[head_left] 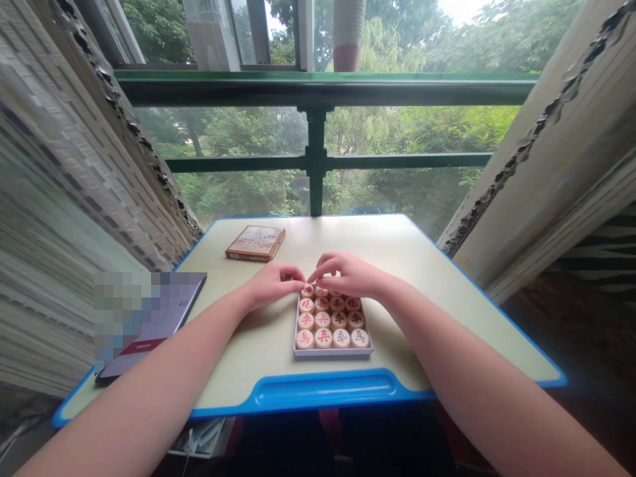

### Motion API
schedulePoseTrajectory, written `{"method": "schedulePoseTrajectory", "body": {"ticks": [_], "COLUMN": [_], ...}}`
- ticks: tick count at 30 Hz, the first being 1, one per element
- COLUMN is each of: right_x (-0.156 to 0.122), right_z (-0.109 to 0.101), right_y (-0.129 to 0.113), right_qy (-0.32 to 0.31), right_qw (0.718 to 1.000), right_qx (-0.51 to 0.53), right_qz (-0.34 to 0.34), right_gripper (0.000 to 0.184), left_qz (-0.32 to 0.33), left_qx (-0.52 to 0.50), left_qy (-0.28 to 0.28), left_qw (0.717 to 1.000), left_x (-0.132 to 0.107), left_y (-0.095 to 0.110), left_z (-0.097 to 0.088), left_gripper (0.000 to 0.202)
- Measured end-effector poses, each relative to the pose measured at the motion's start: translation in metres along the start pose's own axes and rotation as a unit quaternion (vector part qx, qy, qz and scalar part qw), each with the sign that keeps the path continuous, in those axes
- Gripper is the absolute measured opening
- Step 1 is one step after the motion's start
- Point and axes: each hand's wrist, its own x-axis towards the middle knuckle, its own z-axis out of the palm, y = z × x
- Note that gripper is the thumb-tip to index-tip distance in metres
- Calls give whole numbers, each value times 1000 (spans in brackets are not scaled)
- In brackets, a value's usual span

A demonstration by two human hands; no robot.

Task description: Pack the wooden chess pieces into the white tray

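A shallow white box tray (332, 352) lies near the front of the table, filled with rows of round wooden xiangqi pieces (322, 320) marked in red and black characters. At its far left corner sits one red-marked xiangqi piece (307, 290). My left hand (271, 285) reaches this piece from the left, its thumb and fingers closed at the edge. From above and the right, my right hand (342, 273) brings its bent fingertips onto the same piece. That hand partly covers the far row of pieces.
A flat brown-edged box lid (256, 242) with a picture rests at the back left of the table (397, 265). A dark tablet-like device (159, 324), partly pixelated, lies on the left. Curtains hang at both sides; a green railing (318, 89) crosses the window.
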Motion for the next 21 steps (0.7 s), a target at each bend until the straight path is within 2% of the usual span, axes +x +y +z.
{"method": "schedulePoseTrajectory", "body": {"ticks": [6,21], "right_x": [0,0], "right_z": [4,3], "right_y": [-4,-3], "right_qy": [-14,-17], "right_qw": [999,999], "right_qx": [-46,-36], "right_qz": [-16,-7], "right_gripper": [22,23], "left_qz": [8,16], "left_qx": [-4,-14], "left_qy": [-8,-12], "left_qw": [1000,1000], "left_x": [0,1], "left_y": [-2,-1], "left_z": [0,-1], "left_gripper": [21,22]}}
